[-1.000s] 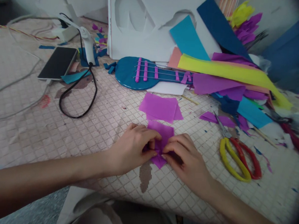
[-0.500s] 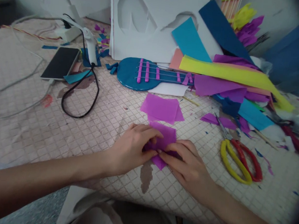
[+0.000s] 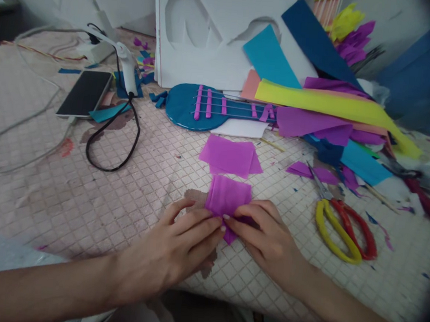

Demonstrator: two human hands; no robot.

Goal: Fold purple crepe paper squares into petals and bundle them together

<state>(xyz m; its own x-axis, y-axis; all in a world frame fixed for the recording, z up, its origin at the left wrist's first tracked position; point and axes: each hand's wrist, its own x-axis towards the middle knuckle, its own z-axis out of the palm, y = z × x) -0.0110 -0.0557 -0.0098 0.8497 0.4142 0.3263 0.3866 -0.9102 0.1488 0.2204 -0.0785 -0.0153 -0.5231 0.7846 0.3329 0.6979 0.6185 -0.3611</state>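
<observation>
Cream diamond-patterned surface (image 3: 159,162); left hand (image 3: 179,247), right hand (image 3: 272,236) pinch thin purple paper sheet (image 3: 231,194), grips nearly closed; folding step, seemingly; next likely wants even creasing.

Craft workspace, cloth-covered table (image 3: 156,152), scissors (image 3: 337,228), coloured paper strips (image 3: 322,101), scattered scraps (image 3: 144,60)

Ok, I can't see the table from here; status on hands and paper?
Left hand, right hand: fingertips on purple paper. Paper creased, lower end pointed. Scissors off right, not in way.
</observation>
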